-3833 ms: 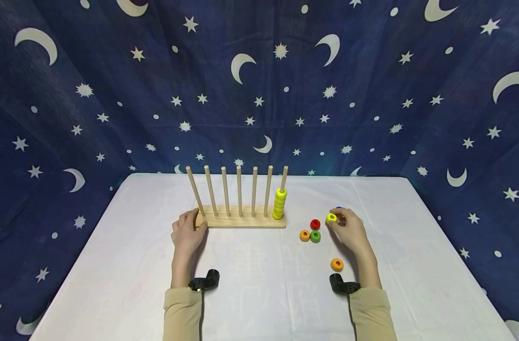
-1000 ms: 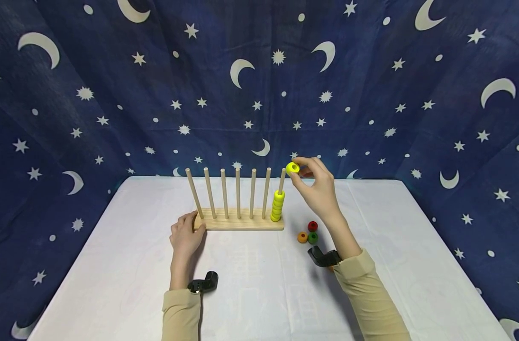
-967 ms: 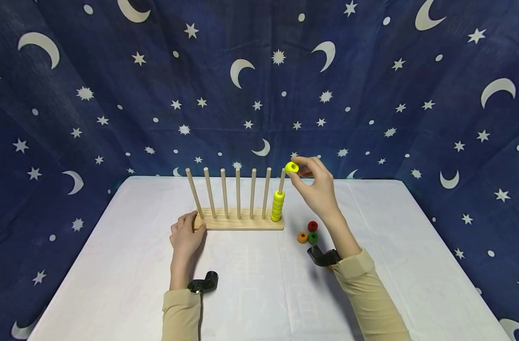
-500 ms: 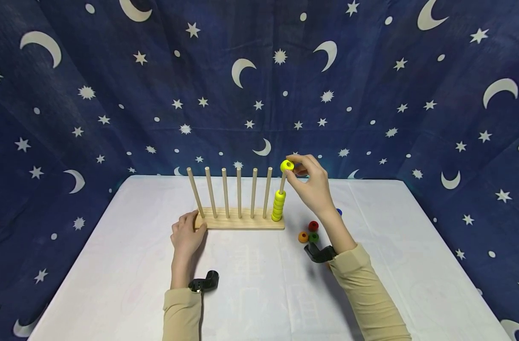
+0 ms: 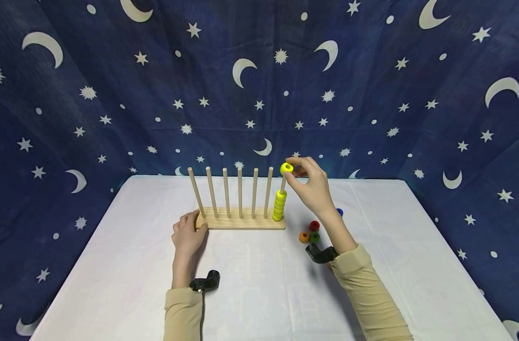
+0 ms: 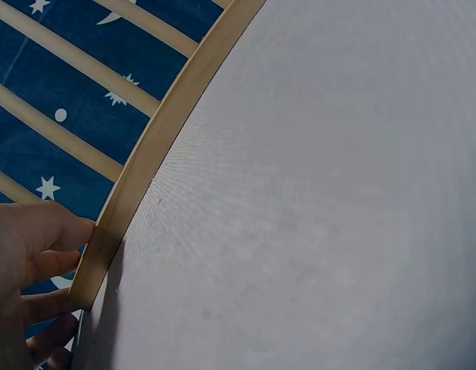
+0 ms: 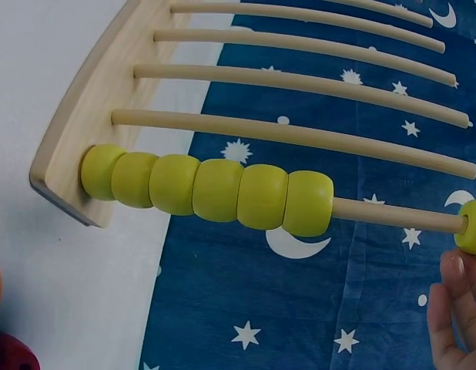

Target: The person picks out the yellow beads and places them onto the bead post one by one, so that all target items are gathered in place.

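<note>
A wooden peg rack with several upright pegs stands on the white table. Its left end is gripped by my left hand, thumb in front and fingers round the end. In the left wrist view the thumb and fingers press against the base. My right hand pinches a yellow bead at the top of the rightmost peg. The right wrist view shows this peg's tip at the bead's hole. Lower on the same peg sits a stack of several yellow beads.
Right of the rack lie a red bead, an orange bead and a green bead. A blue bead shows partly behind the right wrist. Another orange bead is mostly covered by the right forearm. A dark starry curtain hangs behind the table.
My right hand has lifted the yellow bead from the table and brought it left to the rightmost peg, where it has just come down slightly over the tip. The left hand keeps its hold.
</note>
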A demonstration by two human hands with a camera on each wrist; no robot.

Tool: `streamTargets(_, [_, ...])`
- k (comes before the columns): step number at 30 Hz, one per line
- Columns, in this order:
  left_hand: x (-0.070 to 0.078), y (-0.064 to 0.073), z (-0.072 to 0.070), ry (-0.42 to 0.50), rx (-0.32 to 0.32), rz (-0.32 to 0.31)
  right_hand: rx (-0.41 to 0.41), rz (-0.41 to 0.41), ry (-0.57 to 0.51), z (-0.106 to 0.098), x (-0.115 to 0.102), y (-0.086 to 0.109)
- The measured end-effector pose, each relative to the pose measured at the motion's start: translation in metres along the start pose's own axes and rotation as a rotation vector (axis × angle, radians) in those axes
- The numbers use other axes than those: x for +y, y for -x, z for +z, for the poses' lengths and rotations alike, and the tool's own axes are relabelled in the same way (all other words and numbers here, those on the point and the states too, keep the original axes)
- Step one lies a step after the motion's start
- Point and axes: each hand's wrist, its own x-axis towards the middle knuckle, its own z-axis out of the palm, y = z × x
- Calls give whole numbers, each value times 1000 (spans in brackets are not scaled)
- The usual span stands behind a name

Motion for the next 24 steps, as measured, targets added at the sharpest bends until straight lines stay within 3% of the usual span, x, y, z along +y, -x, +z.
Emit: streamTargets(24, [1,0,0,2,4,-7,-35,-1,42,-7,7,7])
